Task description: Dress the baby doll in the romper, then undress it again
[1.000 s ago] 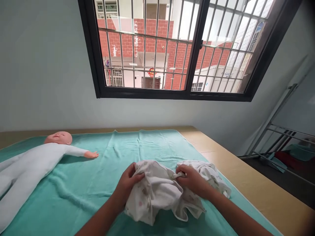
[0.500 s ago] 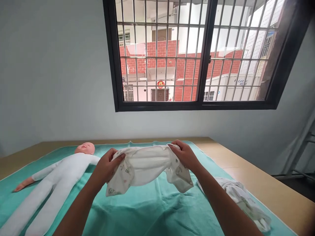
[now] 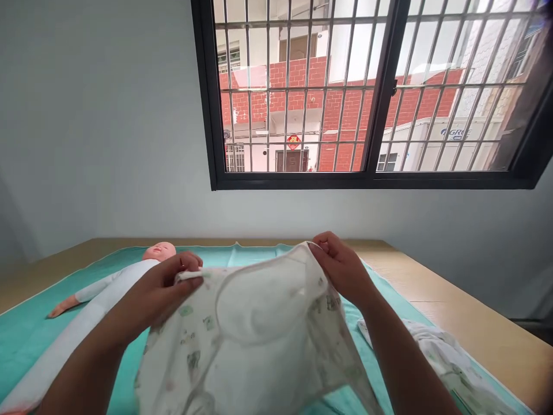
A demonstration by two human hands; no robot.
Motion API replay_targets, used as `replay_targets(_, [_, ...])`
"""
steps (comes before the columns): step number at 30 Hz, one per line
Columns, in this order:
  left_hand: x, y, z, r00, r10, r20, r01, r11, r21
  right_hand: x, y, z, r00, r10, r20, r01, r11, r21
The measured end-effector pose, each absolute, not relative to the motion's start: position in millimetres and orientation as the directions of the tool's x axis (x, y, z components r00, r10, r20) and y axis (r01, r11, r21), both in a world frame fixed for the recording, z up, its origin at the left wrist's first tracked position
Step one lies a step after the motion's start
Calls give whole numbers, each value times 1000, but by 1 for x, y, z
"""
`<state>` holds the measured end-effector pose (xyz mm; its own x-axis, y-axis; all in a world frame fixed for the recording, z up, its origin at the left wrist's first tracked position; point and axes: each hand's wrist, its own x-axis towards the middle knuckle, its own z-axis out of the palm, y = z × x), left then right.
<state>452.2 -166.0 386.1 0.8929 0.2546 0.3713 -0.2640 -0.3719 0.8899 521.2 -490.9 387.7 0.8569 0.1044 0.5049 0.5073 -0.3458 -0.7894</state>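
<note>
Both my hands hold up a white baby garment [image 3: 254,328] with small printed figures, spread wide in front of me. My left hand [image 3: 162,282] pinches its upper left edge. My right hand [image 3: 339,268] grips its upper right edge. The cloth hangs down over the teal blanket [image 3: 26,340] and hides the middle of it. A baby doll [image 3: 108,288] in a white suit lies on its back at the left, head toward the wall.
A second white printed garment [image 3: 436,354] lies crumpled on the blanket at the right. The blanket covers a wooden surface [image 3: 466,323] with a bare strip on the right. A barred window [image 3: 371,92] fills the wall ahead.
I have raised the garment from the blanket and pulled it open toward me, so it fills more of the view. The other garment stays on the right.
</note>
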Motion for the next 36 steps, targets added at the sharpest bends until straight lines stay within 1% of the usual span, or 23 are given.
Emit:
replay_targets(2, [460, -172, 383, 926, 210, 313, -216, -384, 898, 527, -487, 381, 890, 92, 446, 444, -396, -804])
replay_targets(3, [462, -174, 383, 941, 189, 281, -191, -388, 902, 530, -487, 379, 908, 109, 405, 413, -411, -813])
replay_targets(7, [459, -170, 385, 968, 125, 217, -160, -355, 921, 533, -496, 377, 925, 283, 254, 363, -459, -811])
replay_targets(10, [451, -166, 390, 981, 62, 185, -150, -371, 916, 528, -508, 382, 902, 385, 193, 362, -435, -825])
replay_targets(12, [450, -165, 391, 978, 83, 194, -140, -435, 890, 526, -512, 385, 900, 402, 170, 340, -402, -850])
replay_targets(14, [456, -167, 387, 956, 156, 247, -125, -544, 830, 530, -512, 382, 911, 388, 143, 304, -394, -867])
replay_targets(17, [482, -173, 362, 904, 252, 344, -90, -676, 731, 550, -502, 362, 935, 319, 158, 300, -469, -831])
replay_targets(18, [494, -175, 349, 886, 284, 366, -80, -685, 725, 560, -497, 351, 940, 285, 190, 316, -509, -801])
replay_targets(19, [507, -176, 335, 871, 320, 373, -74, -665, 743, 571, -491, 338, 941, 249, 228, 331, -550, -767])
replay_targets(20, [519, -177, 321, 853, 372, 367, -54, -635, 770, 581, -485, 323, 939, 210, 273, 345, -585, -734])
replay_targets(21, [530, -177, 307, 845, 404, 352, -25, -627, 779, 592, -480, 307, 935, 142, 324, 338, -629, -700])
replay_targets(22, [540, -177, 295, 846, 404, 347, -13, -636, 772, 601, -476, 290, 930, 88, 358, 318, -682, -658])
replay_targets(23, [547, -176, 284, 849, 398, 347, -10, -644, 765, 608, -474, 274, 930, 67, 361, 300, -704, -643])
replay_targets(26, [557, -179, 260, 894, 311, 323, -27, -681, 732, 619, -475, 234, 939, 60, 338, 266, -749, -607])
replay_targets(29, [555, -190, 238, 956, 136, 259, -81, -728, 681, 619, -480, 211, 946, 105, 306, 266, -793, -548])
replay_targets(31, [553, -201, 222, 972, 34, 231, -122, -771, 625, 617, -481, 204, 939, 160, 305, 301, -811, -501])
replay_targets(33, [551, -208, 208, 974, -12, 226, -141, -814, 564, 617, -480, 202, 928, 216, 304, 342, -818, -463])
replay_targets(36, [549, -210, 200, 971, -1, 238, -121, -862, 492, 616, -477, 202, 920, 264, 291, 371, -824, -427])
